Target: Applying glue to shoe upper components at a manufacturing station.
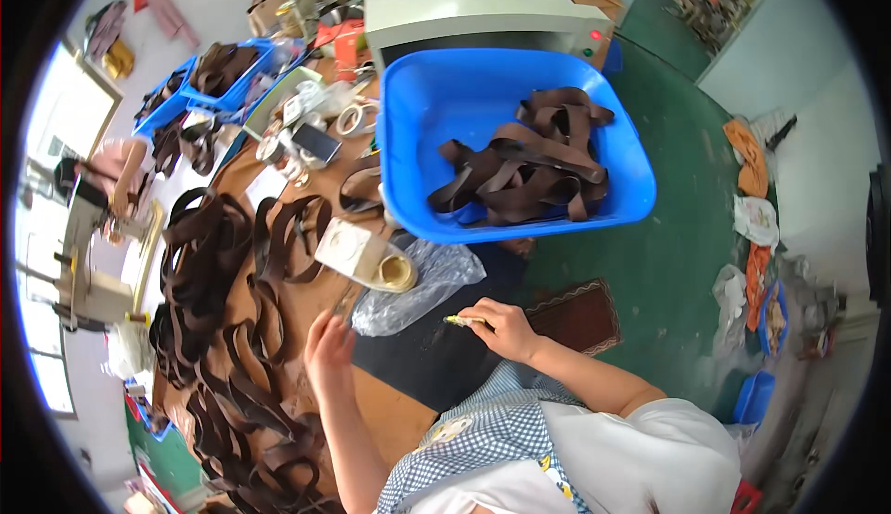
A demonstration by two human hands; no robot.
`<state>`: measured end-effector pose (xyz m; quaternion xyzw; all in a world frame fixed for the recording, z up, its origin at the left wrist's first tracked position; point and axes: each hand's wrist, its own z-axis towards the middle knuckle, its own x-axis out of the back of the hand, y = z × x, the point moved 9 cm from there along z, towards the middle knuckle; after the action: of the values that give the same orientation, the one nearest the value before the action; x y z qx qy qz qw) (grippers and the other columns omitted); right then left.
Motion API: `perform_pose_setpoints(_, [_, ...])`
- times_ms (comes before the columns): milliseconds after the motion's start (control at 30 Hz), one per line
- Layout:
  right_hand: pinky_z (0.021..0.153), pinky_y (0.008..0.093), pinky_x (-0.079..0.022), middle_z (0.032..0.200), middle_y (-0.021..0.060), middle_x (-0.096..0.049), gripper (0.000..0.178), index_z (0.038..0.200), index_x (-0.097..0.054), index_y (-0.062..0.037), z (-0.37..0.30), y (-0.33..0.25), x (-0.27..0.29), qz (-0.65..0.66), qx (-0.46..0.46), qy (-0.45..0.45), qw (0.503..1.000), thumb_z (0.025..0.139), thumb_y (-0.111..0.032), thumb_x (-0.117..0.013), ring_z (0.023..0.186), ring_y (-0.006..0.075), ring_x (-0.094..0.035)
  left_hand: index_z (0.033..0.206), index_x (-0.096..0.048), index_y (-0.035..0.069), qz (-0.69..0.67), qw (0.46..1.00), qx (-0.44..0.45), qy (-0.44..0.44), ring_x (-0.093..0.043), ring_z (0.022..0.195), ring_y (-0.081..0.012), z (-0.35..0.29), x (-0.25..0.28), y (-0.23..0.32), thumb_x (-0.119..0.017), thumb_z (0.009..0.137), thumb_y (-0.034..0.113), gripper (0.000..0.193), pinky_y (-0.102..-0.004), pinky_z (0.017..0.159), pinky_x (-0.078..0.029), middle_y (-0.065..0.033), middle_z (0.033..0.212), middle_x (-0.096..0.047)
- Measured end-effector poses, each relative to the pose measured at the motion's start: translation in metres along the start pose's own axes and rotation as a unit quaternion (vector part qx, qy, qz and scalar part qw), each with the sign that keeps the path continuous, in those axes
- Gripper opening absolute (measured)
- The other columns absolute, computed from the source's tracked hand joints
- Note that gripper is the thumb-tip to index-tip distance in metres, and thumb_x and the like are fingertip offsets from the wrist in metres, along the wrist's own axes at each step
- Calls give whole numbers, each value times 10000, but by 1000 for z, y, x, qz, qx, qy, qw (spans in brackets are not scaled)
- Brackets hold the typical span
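My right hand (504, 328) is closed around a small yellow tool (457, 320), which looks like thread snips; its tip points left. My left hand (329, 345) is raised over the brown tabletop, fingers bent and slightly blurred. A thin blurred strip shows by its fingertips, and whether they grip it is unclear. Between and beyond my hands lie a crumpled clear plastic bag (422, 284) and a whitish block with a round tan end (364, 256). Dark brown webbing straps (206, 235) lie in loops left of my left hand. A dark cloth (408, 361) hangs at the table's edge.
A large blue tub (404, 143) holding more brown straps stands ahead, before a pale machine (483, 8). Tape rolls (351, 120) and a phone (316, 143) clutter the table. Smaller blue bins (223, 96) stand far left, near another person (121, 166). A mat (580, 321) lies on the green floor.
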<state>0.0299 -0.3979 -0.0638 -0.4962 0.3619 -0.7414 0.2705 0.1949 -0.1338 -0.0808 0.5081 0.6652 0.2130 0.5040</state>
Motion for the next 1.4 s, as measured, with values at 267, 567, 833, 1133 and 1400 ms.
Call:
perform_pose_setpoints(267, [603, 377, -530, 854, 65, -625, 185, 1061, -688, -102, -54, 59, 74, 0, -81, 61, 995, 879, -94, -658, 680, 273, -644, 1109, -629, 6, 469, 748, -265, -387, -668, 927, -212, 79, -390, -110, -585, 900, -19, 214, -308, 840, -515, -124, 985, -684])
perform_pose_setpoints(567, [608, 342, -548, 878, 83, -666, 182, 1043, -699, -81, -102, 97, 125, 2, -165, 131, 977, 866, -64, -661, 699, 264, -671, 1187, -632, 132, 782, 265, -318, -466, -588, 1139, -353, 170, -486, -223, -730, 770, 281, 454, -455, 950, -489, -150, 1162, -622])
perform_pose_setpoints(833, [622, 363, -536, 896, 107, -653, 209, 1059, -677, -59, -54, 94, 104, 38, -97, 53, 993, 851, -38, -664, 713, 286, -655, 983, -592, 4, 611, 589, -453, -273, -613, 880, -417, 29, -425, 12, -660, 882, 180, 214, -468, 737, -494, -191, 958, -621])
perform_pose_setpoints(1133, [609, 301, -535, 862, 123, -649, 168, 1049, -664, 20, 29, 50, 30, 121, 0, -40, 992, 896, 23, -595, 648, 199, -675, 1008, -584, -65, 667, 643, -315, 204, -607, 837, -420, -105, -93, 73, -561, 948, 88, 166, -444, 726, -487, -244, 912, -611])
perform_pose_setpoints(1400, [732, 424, -524, 939, 170, -665, 170, 1051, -660, -19, 120, 26, -73, 46, 92, -44, 994, 885, -29, -623, 863, 388, -649, 1102, -576, -51, 726, 650, 5, 225, -636, 979, -400, -114, 123, -135, -531, 979, 227, 307, -441, 843, -527, -250, 1097, -619])
